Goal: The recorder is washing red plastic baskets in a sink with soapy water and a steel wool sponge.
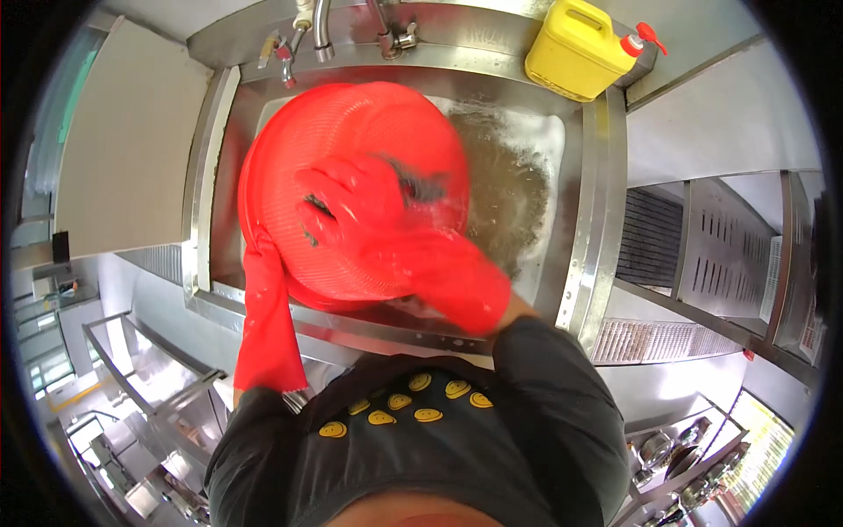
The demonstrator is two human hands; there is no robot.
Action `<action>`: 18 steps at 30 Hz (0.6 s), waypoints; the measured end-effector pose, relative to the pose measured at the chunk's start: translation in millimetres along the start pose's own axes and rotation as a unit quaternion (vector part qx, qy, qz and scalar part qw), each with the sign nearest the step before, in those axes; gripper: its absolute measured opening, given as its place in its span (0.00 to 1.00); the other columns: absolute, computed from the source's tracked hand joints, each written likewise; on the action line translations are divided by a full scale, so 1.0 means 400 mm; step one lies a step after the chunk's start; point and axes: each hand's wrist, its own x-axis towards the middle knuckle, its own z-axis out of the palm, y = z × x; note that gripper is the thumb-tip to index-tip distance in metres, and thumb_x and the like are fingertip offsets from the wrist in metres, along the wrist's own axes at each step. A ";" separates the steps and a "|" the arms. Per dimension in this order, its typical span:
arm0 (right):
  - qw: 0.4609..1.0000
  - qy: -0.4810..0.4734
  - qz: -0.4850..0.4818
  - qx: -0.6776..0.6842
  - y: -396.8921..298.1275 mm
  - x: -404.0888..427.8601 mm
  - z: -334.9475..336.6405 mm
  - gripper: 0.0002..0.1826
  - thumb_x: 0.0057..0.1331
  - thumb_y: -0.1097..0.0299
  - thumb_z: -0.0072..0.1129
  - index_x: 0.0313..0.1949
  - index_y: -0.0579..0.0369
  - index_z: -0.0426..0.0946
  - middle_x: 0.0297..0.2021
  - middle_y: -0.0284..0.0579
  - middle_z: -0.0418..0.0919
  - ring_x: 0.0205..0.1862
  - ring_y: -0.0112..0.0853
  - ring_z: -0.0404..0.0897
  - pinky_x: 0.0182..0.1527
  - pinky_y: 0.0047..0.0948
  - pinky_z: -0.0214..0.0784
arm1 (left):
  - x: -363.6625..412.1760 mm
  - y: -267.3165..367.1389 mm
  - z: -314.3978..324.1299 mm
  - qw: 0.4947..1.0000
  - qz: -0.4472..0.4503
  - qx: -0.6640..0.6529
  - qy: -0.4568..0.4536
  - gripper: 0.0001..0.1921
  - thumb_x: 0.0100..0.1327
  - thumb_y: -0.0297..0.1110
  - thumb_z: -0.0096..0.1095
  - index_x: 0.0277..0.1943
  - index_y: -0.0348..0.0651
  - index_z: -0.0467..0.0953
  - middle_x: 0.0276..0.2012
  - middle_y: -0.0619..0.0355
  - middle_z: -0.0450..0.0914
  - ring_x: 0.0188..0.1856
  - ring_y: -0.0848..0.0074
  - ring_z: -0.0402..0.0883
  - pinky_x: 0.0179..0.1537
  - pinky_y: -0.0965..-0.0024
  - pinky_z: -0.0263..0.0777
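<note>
A large round red plastic colander basket (329, 138) with a mesh-like wall sits tilted in a stainless-steel sink (573, 197). My left hand (263, 263), in a long red rubber glove, grips the basket's rim at its near left side. My right hand (359, 204), gloved the same way, lies over the basket with its fingers curled around a dark grey scouring pad (421, 188). Bits of the pad show beside and between the fingers. Motion blurs the right wrist and the pad, and the glove hides much of the basket's middle.
Murky, foamy water (507, 191) fills the sink to the basket's right. Metal taps (323, 39) rise from the back edge. A yellow jerrycan (579, 53) with a red pump top stands on the back right corner. Slotted steel shelving (724, 244) is at the right.
</note>
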 end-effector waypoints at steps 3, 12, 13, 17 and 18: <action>0.998 -0.044 0.034 0.001 0.179 0.053 0.053 0.14 0.54 0.60 0.62 0.34 0.56 0.80 0.38 0.49 0.80 0.40 0.44 0.78 0.43 0.42 0.70 | -0.012 0.000 0.006 1.000 0.006 0.013 -0.001 0.27 0.70 0.52 0.43 0.51 0.32 0.74 0.43 0.55 0.80 0.41 0.74 0.78 0.42 0.71 0.71; 0.809 -0.139 0.551 -0.153 0.712 -0.215 -0.036 0.29 0.64 0.43 0.42 0.46 0.57 0.78 0.46 0.55 0.78 0.52 0.49 0.74 0.55 0.40 0.64 | 0.029 -0.055 0.054 0.997 -0.068 -0.003 0.043 0.30 0.69 0.56 0.44 0.55 0.32 0.71 0.44 0.52 0.80 0.43 0.69 0.79 0.44 0.69 0.73; 0.799 -0.124 0.571 -0.142 0.680 -0.261 -0.067 0.30 0.64 0.43 0.42 0.48 0.56 0.77 0.46 0.55 0.78 0.52 0.48 0.75 0.55 0.40 0.64 | 0.029 -0.039 0.062 0.996 -0.075 0.000 0.039 0.30 0.69 0.56 0.44 0.55 0.32 0.71 0.44 0.52 0.80 0.43 0.69 0.79 0.44 0.69 0.73; 0.719 0.003 0.688 -0.097 0.472 -0.380 -0.155 0.29 0.66 0.44 0.41 0.50 0.58 0.76 0.45 0.55 0.79 0.50 0.46 0.76 0.52 0.41 0.66 | 0.028 -0.032 0.046 0.993 -0.103 -0.058 0.001 0.34 0.66 0.59 0.47 0.59 0.33 0.68 0.46 0.52 0.79 0.43 0.68 0.79 0.44 0.68 0.73; 0.714 0.001 0.693 -0.101 0.437 -0.398 -0.162 0.29 0.66 0.44 0.41 0.50 0.58 0.76 0.45 0.55 0.79 0.50 0.46 0.76 0.52 0.41 0.66 | 0.057 -0.036 0.039 0.992 -0.109 -0.054 -0.025 0.35 0.66 0.60 0.47 0.60 0.33 0.67 0.47 0.53 0.79 0.42 0.68 0.79 0.45 0.69 0.73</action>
